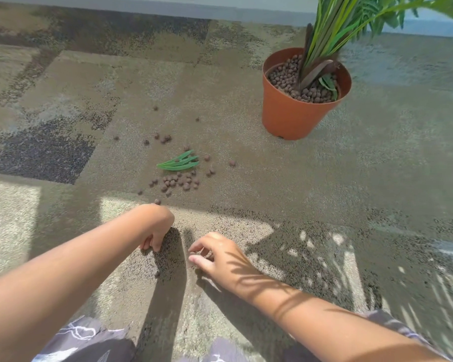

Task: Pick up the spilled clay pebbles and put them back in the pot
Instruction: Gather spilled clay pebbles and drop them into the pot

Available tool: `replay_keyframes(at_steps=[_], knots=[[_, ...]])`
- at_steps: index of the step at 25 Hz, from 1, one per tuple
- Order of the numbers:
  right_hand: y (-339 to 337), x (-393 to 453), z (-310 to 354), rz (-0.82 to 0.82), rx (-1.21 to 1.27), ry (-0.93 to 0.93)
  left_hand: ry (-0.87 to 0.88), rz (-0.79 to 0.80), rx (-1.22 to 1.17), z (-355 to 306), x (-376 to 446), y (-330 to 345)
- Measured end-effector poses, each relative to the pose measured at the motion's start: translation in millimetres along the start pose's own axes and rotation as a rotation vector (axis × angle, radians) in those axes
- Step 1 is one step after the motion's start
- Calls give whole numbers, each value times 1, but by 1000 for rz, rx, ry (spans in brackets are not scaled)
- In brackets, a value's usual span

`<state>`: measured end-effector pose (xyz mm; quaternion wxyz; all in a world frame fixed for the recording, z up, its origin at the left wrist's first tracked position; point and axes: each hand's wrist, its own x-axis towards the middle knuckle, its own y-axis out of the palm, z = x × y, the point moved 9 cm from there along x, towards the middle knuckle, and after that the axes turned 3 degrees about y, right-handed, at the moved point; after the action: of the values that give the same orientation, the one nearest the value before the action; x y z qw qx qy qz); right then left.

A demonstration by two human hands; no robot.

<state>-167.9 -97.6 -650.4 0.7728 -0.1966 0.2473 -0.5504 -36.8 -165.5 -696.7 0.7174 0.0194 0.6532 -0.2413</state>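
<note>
Brown clay pebbles [178, 182] lie scattered on the carpet in the middle of the view, several in a cluster and a few strays further back. An orange pot [293, 116] stands upright at the upper right, holding pebbles and a green plant [332, 35]. My left hand [156, 228] is low on the carpet near me, its fingers curled down; whether it holds pebbles I cannot tell. My right hand [217, 257] rests beside it, thumb and forefinger pinching at a pebble [194, 253] on the floor. One lone pebble [157, 273] lies between my arms.
A fallen green leaf sprig [179, 163] lies among the spilled pebbles. The floor is patchy grey-brown carpet [63, 100], with a pale wall base [168, 9] along the far edge. My knees in patterned shorts [89, 340] show at the bottom.
</note>
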Motion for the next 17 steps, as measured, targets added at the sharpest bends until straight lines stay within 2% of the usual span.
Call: replay_keyframes(at_steps=[4,7,11,13,14,17], knots=[[-5,1,-20,-29,177,149,-4,-142,10,-13,-4,-14],[-19,8,-22,-23,313,210,-64,-152,117,-20,-3,-11],[-62,23,-27,-126,383,264,-60,-185,135,-24,-8,-9],[-81,29,-32,-164,471,308,-5,-182,38,-33,-17,-16],[-90,32,-33,-193,478,315,52,-235,-34,-40,-22,-29],[-121,42,-39,-263,535,380,210,-539,-382,-57,-42,-94]])
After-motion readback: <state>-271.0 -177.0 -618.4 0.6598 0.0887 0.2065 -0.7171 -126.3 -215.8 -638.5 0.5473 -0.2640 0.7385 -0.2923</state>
